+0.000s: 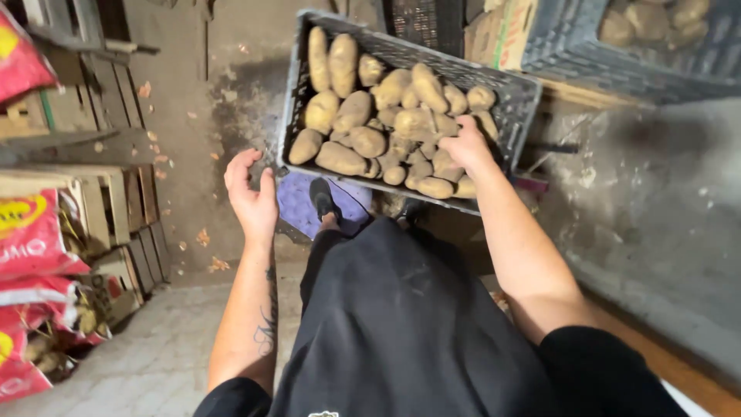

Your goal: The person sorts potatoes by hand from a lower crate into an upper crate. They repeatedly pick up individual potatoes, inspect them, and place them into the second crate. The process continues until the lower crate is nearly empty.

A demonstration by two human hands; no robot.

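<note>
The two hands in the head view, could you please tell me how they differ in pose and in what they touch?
The right hand reaches into the grey plastic crate and rests palm-down on the potatoes; the left hand hangs open beside the crate's near left corner, thumb side up, resting on no potato. The right hand's fingers are curled over potatoes; the left hand's are loosely spread. Both are bare, and both forearms are uncovered.

Left hand open, fingers toward 12 o'clock; right hand palm down, fingers curled, toward 11 o'clock.
</note>
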